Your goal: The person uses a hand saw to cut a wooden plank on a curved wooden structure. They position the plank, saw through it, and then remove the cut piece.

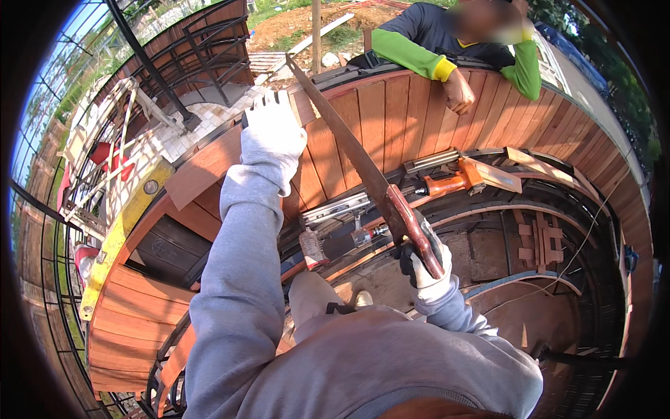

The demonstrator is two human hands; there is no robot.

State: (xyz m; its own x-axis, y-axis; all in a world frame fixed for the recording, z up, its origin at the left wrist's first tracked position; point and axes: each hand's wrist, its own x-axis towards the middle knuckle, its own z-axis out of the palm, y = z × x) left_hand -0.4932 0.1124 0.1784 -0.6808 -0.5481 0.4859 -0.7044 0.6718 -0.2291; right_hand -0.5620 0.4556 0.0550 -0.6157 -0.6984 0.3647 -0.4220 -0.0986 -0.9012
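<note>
My right hand, in a white glove with dark fingers, is closed around the brown wooden handle of a handsaw. Its long, rust-coloured blade slants up and away to the left, across the curved wooden wall. My left hand, gloved too, lies with fingers spread on a reddish wooden board along the wall's top edge. The board's end shows just right of that hand, close beside the blade. Beneath the left palm the contact is hidden.
A person in green sleeves leans on the wall's far rim. Inside stand an orange power tool, a bottle and metal bars on a ledge. A yellow spirit level rests at left. Dark metal framing curves round the right.
</note>
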